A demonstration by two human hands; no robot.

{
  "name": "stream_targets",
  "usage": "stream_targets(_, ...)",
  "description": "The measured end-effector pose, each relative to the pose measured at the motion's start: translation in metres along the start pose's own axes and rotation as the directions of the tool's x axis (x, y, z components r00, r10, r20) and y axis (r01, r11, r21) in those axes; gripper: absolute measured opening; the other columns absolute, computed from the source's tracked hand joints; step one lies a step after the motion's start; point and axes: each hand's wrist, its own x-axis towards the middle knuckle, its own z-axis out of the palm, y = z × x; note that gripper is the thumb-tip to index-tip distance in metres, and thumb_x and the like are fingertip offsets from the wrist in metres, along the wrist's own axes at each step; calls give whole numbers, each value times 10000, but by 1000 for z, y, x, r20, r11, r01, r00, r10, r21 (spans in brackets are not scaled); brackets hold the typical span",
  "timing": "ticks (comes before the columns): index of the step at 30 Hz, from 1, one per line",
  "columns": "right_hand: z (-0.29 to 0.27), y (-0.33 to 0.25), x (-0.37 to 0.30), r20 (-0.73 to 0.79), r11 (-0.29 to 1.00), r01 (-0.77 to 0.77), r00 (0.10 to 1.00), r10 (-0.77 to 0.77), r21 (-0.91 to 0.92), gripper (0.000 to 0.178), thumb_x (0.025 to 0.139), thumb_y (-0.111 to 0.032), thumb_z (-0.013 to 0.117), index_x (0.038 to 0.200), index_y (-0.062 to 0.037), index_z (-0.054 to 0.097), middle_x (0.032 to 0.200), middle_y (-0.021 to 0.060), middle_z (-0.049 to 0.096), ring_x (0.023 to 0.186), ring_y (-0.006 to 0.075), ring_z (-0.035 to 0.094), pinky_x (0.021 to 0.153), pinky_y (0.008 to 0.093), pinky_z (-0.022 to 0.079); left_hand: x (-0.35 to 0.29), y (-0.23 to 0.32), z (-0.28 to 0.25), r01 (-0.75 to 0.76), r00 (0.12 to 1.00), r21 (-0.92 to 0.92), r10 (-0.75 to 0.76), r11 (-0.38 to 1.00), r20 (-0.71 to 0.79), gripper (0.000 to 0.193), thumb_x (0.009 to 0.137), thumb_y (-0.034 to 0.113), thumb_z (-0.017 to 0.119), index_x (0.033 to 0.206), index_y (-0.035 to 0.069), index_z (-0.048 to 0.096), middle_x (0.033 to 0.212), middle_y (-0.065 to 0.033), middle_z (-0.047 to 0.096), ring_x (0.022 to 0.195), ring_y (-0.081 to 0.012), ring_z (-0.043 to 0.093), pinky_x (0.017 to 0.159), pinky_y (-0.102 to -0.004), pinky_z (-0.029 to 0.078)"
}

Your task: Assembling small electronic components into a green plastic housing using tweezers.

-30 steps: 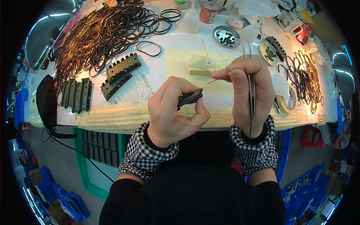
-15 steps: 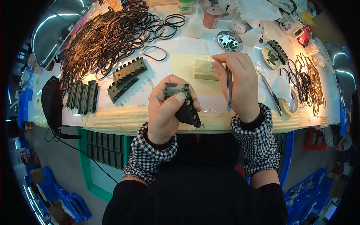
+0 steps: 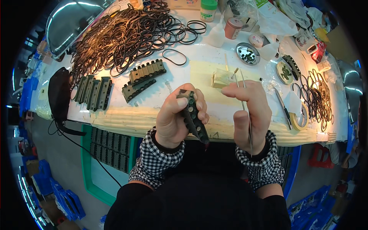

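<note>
My left hand [image 3: 174, 115] is clamped on a dark ridged plastic strip with a green circuit board [image 3: 193, 115]. My right hand [image 3: 249, 115] pinches thin metal tweezers [image 3: 245, 111], at three o'clock of it. I judge a fitting step; the tip must meet the board precisely.

A dark, narrow toothed strip [image 3: 194, 117] with a green circuit face, held tilted above the table edge.

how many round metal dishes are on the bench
2. One shiny round metal dish holding small dark parts sits behind the right hand; a second round metal dish with greenish contents lies to its right. Clutter may hide others.
</note>
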Motion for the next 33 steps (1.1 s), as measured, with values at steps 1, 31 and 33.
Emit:
stream_targets(1, 2, -4, 0, 29, 1000, -7, 1000, 6, 25, 384, 893, -385, 593, 968, -11, 630, 842, 116, 599, 790, 297, 544, 737, 374, 434, 0, 5, 0, -23, 999, 32, 24, 999, -24, 222, 836, 246, 576, 926, 66, 482, 837, -64, 503, 728, -169, 520, 650, -329, 465)
stream_targets(31, 287, 64, 193, 552, 852, 161, 817, 168, -498, 249, 856, -170, 526, 1079, -149, 634, 1025, 122, 581, 891, 271, 656, 761, 395, 532, -23, 66, -42, -378, 921, -485, 373, 788, -112, 252, 765, 99, 657, 944, 72, 482, 823, -9, 466, 734, -124, 481, 715, -258, 478)
stream_targets(33, 296, 73, 201, 605, 836, 153, 758, 243, -527, 253, 854, -172, 528, 1084, -135, 628, 1024, 122, 583, 891, 273, 656, 758, 394, 533, -22, 66, -43, -372, 923, -478, 371, 796, -100, 240, 774, 107, 649, 927, 73, 468, 819, -7, 453, 740, -128, 478, 721, -273, 478)
